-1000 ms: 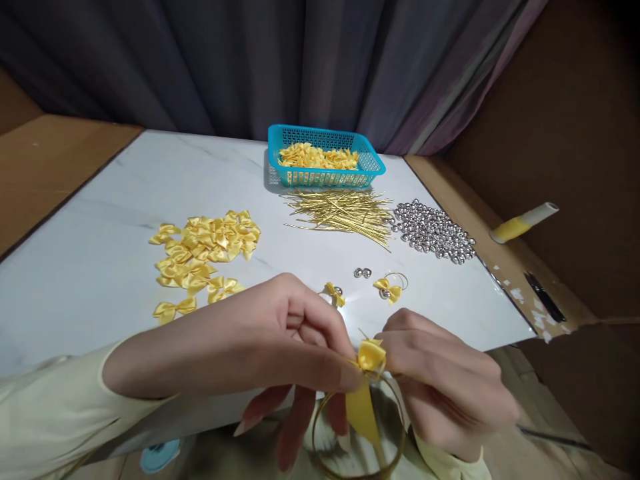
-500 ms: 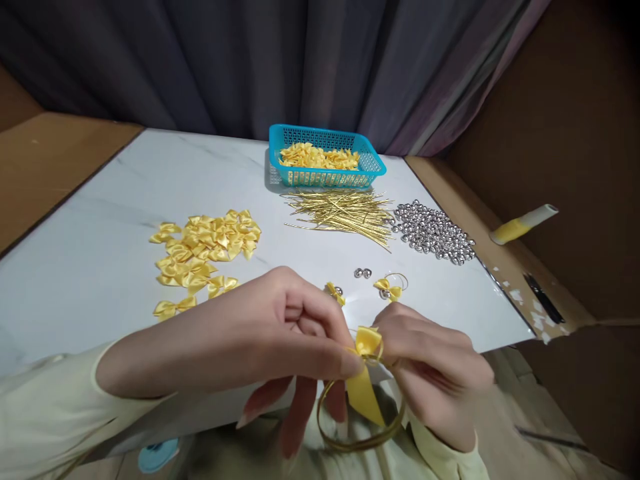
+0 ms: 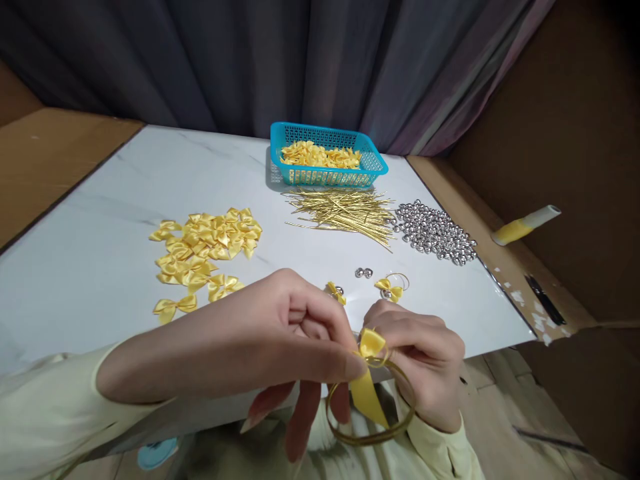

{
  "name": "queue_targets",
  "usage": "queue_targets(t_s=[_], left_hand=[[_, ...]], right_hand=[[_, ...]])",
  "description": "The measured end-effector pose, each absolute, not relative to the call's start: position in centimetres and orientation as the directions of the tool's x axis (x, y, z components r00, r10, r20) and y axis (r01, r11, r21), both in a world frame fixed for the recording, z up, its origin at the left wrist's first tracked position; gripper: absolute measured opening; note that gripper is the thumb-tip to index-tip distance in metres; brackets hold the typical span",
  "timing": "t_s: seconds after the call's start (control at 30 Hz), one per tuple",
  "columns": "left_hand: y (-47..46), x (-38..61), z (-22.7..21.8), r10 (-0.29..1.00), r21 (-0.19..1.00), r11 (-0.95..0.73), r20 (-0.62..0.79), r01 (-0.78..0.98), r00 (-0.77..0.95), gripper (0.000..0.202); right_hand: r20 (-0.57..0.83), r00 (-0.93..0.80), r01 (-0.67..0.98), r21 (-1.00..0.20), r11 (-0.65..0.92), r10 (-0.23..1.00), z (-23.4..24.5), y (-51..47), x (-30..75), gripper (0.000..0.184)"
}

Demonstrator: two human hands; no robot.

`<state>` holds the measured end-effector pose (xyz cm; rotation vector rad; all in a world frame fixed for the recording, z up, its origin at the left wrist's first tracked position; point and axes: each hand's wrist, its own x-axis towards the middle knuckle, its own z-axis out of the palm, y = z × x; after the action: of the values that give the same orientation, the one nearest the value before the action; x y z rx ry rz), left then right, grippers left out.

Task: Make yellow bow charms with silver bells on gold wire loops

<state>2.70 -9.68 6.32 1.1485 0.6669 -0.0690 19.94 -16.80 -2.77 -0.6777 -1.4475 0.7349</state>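
Note:
My left hand (image 3: 305,347) pinches a yellow satin bow (image 3: 373,343) between thumb and forefinger, the other fingers hanging below. A yellow ribbon tail (image 3: 367,400) drops from the bow, and a ring of gold wire (image 3: 373,438) hangs around it. Close on the bow's right side is my right hand (image 3: 425,353), fingers curled and closed; what they grip is hidden. Just beyond the hands lie a yellow bow with a silver bell (image 3: 336,292), another with a bell and wire loop (image 3: 389,289), and two loose silver bells (image 3: 363,273).
Yellow bows (image 3: 210,243) lie heaped at left on the white table (image 3: 100,213). A blue basket (image 3: 327,175) of bows stands at the back, before gold wire pieces (image 3: 340,213) and a pile of silver bells (image 3: 435,231). A black pen-like object (image 3: 545,300) lies on the right-hand cardboard.
My right hand has shifted left and slightly up toward the bow. The gold ring and bow have moved a little to the right; my left hand keeps its pinch.

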Motion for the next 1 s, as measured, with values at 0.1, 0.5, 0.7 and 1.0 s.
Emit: queue_targets(t_s=[0.1, 0.5, 0.7, 1.0], left_hand=[[-9.7, 2.63, 6.18, 0.27, 0.828, 0.431, -0.498, 0.359, 0.824, 0.013], [-9.5, 2.38, 6.38, 0.277, 0.833, 0.418, -0.498, 0.364, 0.822, 0.014], [-9.51, 2.42, 6.11, 0.264, 0.829, 0.432, -0.493, 0.355, 0.829, 0.011], [-9.39, 2.43, 5.97, 0.246, 0.833, 0.432, -0.477, 0.345, 0.844, 0.013]], right_hand=[[0.635, -0.004, -0.045, -0.772, 0.635, 0.772, -2.8, -16.66, 19.85, 0.019], [0.632, 0.012, -0.032, -0.774, 0.632, 0.775, -2.85, -16.9, 19.91, 0.015], [0.623, 0.024, -0.013, -0.782, 0.623, 0.782, -2.85, -16.78, 20.1, 0.016], [0.634, 0.031, 0.026, -0.773, 0.634, 0.772, -2.65, -16.92, 20.35, 0.017]])
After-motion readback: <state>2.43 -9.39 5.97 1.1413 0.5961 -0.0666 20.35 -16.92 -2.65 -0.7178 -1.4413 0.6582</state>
